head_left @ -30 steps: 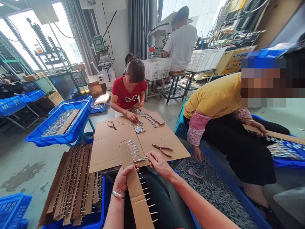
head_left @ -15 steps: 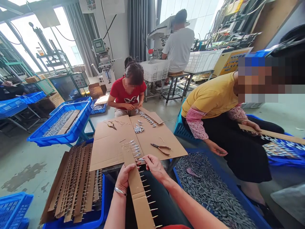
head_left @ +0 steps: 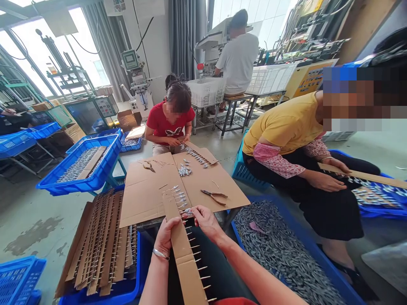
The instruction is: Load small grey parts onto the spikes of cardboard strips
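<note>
Still, metal piece point(head_left: 187, 211) against cardboard strip point(head_left: 182, 250)

A long brown cardboard strip point(head_left: 182, 254) lies under the left hand point(head_left: 165, 235), whose thumb and fingers clasp its edges. It runs lengthwise from the person's lap, near the wrist, to well past the fingertips. Thin pins point(head_left: 203, 277) stick out in a row along the edge facing the right hand point(head_left: 206, 220). Those nearer than the hands are bare, while those beyond the fingertips carry small silver parts point(head_left: 178, 197). Pinched in the right hand's fingertips is one silver piece point(head_left: 187, 212), slim and shiny, held just beside the strip's pinned edge, between the two hands.
</note>
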The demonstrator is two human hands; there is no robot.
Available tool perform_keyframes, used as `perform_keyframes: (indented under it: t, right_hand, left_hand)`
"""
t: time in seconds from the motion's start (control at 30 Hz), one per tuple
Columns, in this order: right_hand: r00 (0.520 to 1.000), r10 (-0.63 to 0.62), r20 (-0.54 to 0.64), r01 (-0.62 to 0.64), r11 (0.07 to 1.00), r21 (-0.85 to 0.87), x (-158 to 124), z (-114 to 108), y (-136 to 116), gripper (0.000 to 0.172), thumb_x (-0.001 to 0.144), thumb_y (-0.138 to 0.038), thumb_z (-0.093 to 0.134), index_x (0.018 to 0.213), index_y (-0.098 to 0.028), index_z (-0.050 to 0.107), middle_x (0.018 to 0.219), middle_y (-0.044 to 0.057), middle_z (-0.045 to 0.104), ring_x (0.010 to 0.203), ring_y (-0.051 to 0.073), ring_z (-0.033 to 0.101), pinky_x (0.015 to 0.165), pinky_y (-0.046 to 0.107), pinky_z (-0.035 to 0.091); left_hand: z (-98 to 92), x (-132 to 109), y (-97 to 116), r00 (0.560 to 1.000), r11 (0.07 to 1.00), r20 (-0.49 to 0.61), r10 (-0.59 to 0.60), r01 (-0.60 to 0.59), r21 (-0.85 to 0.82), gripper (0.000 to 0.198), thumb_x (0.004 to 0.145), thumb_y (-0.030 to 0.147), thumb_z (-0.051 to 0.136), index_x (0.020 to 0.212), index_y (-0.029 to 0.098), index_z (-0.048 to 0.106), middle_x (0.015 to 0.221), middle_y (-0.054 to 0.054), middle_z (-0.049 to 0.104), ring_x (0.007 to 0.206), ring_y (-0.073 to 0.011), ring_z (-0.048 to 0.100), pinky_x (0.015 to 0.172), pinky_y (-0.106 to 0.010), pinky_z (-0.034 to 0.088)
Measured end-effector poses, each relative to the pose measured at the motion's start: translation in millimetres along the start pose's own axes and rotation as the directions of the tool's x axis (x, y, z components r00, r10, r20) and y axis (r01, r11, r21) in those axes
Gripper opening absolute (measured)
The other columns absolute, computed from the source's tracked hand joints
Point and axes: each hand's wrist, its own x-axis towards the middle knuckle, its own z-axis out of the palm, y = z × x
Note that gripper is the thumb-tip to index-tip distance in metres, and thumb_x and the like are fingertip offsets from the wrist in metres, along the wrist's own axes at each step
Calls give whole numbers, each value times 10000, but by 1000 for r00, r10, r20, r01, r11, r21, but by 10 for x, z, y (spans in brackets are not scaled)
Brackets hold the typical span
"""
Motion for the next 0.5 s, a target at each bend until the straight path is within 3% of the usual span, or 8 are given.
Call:
perform_keyframes:
  t: [0.5]
  right_hand:
    - [997, 74, 12, -75, 995, 65, 20, 18, -55, 384, 828, -535, 562, 718, -171, 610, 539, -39, 540, 476, 122, 511, 504, 242, 402]
  left_hand:
    - [42, -22, 52, 1000, 1000, 17, 1, -1, 5, 443, 636, 236, 851, 1037, 77, 747, 875, -121, 797, 684, -205, 703, 686, -310, 559]
